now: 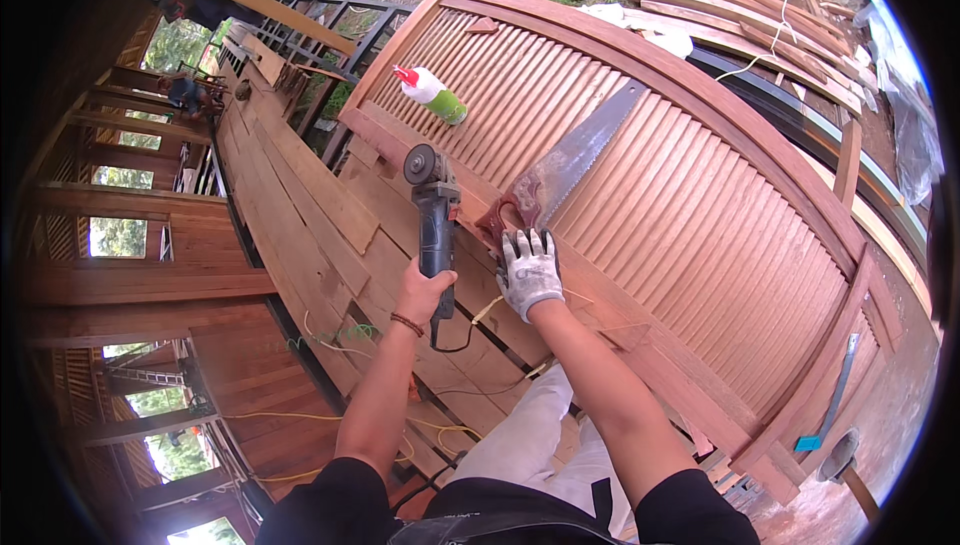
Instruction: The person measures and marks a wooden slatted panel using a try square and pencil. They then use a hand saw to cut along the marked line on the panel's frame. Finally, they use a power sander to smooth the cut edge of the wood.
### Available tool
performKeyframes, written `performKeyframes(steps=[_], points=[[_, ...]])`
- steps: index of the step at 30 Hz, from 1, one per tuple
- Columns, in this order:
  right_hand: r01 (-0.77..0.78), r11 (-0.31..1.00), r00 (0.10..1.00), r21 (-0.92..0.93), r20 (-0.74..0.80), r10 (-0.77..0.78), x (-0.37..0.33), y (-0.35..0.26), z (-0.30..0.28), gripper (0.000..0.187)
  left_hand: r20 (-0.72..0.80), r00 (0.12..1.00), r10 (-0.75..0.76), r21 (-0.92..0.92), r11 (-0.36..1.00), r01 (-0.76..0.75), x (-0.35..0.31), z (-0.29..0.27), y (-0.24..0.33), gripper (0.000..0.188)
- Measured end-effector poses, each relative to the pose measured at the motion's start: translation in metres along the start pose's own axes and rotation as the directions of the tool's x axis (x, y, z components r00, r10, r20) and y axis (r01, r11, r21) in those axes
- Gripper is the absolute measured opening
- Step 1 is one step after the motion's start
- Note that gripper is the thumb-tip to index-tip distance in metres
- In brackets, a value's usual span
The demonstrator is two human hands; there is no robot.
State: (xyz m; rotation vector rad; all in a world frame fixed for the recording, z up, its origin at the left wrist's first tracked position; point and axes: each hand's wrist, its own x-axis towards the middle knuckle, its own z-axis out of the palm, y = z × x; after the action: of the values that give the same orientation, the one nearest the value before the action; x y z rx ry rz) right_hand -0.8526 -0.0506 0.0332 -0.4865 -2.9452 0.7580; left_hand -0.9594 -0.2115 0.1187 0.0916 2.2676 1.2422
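My left hand (424, 290), bare with a beaded bracelet at the wrist, is closed round the body of a dark angle grinder (436, 230). The grinder's disc (422, 164) points away from me, beside the edge of a large louvered wooden panel (690, 215). My right hand (530, 270), in a grey-white glove with dark fingertips, lies with fingers spread on the panel's near frame rail. Its fingertips reach the red-brown handle (520, 207) of a handsaw (592, 150), whose blade lies across the slats. Anything under the palm is hidden.
A white and green bottle with a red cap (433, 95) and a small wood piece (481, 26) lie on the panel. A turquoise-headed brush (828, 395) and a hammer (846, 470) are at right. Planks (290, 185) and cords (450, 430) lie left. Another person (185, 93) is far left.
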Motion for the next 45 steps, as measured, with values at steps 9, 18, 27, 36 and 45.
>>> performKeyframes(steps=[9, 18, 27, 36, 45], points=[[-0.006, 0.918, 0.992, -0.397, 0.115, 0.056, 0.041, -0.01, 0.029, 0.057, 0.147, 0.988, 0.042, 0.107, 0.993, -0.058, 0.09, 0.01, 0.003, 0.032], [-0.039, 0.998, 0.943, -0.054, -0.332, 0.019, -0.1, 0.068, -0.079, 0.058, 0.224, 0.961, 0.162, 0.22, 0.952, -0.212, 0.164, 0.103, 0.029, 0.029], [-0.407, 0.906, 0.603, 0.116, -0.711, 0.362, -0.273, 0.04, -0.125, 0.051, 0.274, 0.911, 0.308, 0.45, 0.796, -0.404, 0.184, 0.168, 0.036, 0.04], [-0.508, 0.55, 0.07, 0.662, -0.605, 0.793, -0.348, 0.008, -0.095, 0.055, 0.263, 0.915, 0.305, 0.652, 0.643, -0.401, 0.17, 0.152, 0.033, 0.069], [-0.689, 0.443, -0.1, 0.574, -0.681, 0.726, -0.373, 0.014, -0.14, 0.059, 0.123, 0.703, 0.7, 0.79, 0.359, -0.497, 0.172, 0.138, 0.001, 0.083]])
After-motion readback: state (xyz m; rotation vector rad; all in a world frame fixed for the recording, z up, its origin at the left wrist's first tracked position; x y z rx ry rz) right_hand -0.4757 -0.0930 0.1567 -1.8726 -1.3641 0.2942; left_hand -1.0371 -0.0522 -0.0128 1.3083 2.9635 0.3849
